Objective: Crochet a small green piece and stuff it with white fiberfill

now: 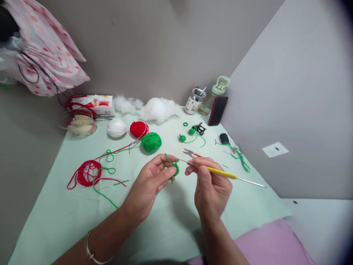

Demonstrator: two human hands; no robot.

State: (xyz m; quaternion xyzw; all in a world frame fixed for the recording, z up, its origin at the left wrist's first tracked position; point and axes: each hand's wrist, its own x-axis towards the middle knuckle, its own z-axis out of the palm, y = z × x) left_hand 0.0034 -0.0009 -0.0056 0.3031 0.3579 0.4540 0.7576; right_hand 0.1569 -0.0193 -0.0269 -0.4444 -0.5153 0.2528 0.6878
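Note:
My left hand [153, 180] pinches a small green crochet piece [174, 167], with green yarn looped over its fingers. My right hand [211, 186] is closed around a yellow-handled crochet hook [220, 173], whose metal tip points left into the green piece. Both hands hover over the pale green table cover [55, 217]. The green yarn trails back toward a green yarn ball [151, 142].
A red yarn ball [138, 129], a white yarn ball [117, 127], tangled red yarn [86, 173], stuffing [157, 108], small snips [191, 152], green crochet bits [190, 132], a pen jar [195, 101], a bottle [215, 95], a phone [217, 110] and a tissue box [97, 105] lie around.

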